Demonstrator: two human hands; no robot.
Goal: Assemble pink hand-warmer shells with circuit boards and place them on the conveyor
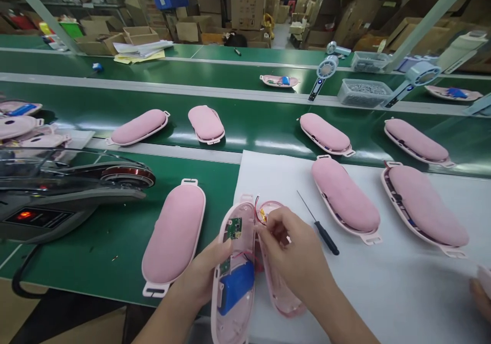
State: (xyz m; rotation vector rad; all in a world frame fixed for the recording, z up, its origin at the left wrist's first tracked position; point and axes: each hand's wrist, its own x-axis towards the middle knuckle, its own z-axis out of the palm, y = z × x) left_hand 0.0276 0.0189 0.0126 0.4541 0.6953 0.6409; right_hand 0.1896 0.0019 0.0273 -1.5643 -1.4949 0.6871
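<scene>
My left hand (207, 265) is closed around the edge of an open pink plastic shell (235, 328), tilted up at the front of the table. Inside it lie a green circuit board (235, 227) and a blue-wrapped battery pack (237, 287). Thumb and fingers of my right hand (289, 239) pinch together at thin red wires (256, 211) with a small white plug at their end. Beneath that hand rests the other pink shell half (282, 295), partly hidden. A black-handled screwdriver (326, 237) lies to the right on the white sheet (299, 178).
Pink padded cases (174, 234) lie around me, several on the green belt (253, 129). A black and grey machine (72, 201) with a glowing red display stands left. Handheld fans (324, 73) and a clear tub of screws (364, 93) stand beyond. Another person's hand (479, 298) shows far right.
</scene>
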